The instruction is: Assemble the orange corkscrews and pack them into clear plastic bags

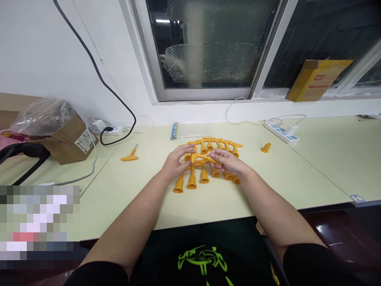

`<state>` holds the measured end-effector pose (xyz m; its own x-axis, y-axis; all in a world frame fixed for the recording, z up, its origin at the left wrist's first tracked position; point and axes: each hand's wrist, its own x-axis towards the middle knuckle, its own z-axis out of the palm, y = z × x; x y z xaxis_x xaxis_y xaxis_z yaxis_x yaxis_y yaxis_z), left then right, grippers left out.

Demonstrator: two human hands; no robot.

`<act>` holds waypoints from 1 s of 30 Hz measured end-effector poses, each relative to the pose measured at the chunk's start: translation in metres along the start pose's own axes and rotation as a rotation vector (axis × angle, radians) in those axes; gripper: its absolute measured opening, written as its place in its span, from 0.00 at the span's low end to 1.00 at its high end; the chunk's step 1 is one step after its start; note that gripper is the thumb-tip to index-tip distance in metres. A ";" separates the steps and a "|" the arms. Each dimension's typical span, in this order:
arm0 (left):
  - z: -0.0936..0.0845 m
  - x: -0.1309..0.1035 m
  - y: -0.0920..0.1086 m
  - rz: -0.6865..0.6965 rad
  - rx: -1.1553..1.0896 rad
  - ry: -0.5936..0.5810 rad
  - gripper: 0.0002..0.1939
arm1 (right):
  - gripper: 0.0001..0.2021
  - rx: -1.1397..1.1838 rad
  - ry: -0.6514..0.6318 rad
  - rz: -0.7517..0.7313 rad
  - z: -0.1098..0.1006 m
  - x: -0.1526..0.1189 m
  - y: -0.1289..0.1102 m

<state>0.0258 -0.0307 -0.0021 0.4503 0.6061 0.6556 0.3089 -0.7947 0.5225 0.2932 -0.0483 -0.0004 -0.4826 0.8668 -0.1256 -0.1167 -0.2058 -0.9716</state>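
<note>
Above the middle of the table I hold a yellow T-handled corkscrew (194, 155) sideways between both hands. My left hand (177, 161) has its fingers and thumb closed around the crossbar handle. At the other end, my right hand (228, 160) pinches the yellow shaft or bell-shaped sleeve; its fingers hide part of it. Just beneath and behind my hands, several like yellow corkscrews (192, 180) lie in two curved rows, bell ends toward me. Off to the left lies a corkscrew with its metal spiral bare (130, 156). A separate yellow bell-shaped sleeve (266, 147) rests at the right.
A clear plastic bag (190, 130) lies behind the rows. Power strips (282, 133) with cables sit along the wall, left and right. An opened cardboard box (70, 137) with plastic wrap stands at the left. A yellow carton (320, 81) leans on the window sill.
</note>
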 end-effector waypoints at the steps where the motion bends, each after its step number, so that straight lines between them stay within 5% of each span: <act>1: -0.001 0.000 -0.001 0.000 -0.007 -0.009 0.13 | 0.23 -0.007 -0.008 -0.005 -0.001 0.000 0.001; 14: -0.012 0.000 -0.001 0.036 0.007 -0.049 0.09 | 0.23 -0.039 -0.045 -0.018 0.006 -0.003 -0.002; 19: -0.007 0.001 0.008 -0.157 -0.026 0.026 0.14 | 0.20 -0.209 -0.028 -0.148 0.010 -0.004 0.001; 24: 0.002 0.001 0.013 -0.445 -0.360 0.173 0.15 | 0.11 -0.679 0.075 -0.493 0.014 -0.005 0.001; 30: -0.003 0.003 0.004 -0.499 -0.531 0.137 0.09 | 0.09 -0.752 0.128 -0.579 0.014 0.000 0.005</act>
<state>0.0254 -0.0316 0.0036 0.2428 0.9175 0.3150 -0.0128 -0.3217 0.9468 0.2804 -0.0555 -0.0026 -0.4210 0.7950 0.4367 0.3026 0.5770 -0.7586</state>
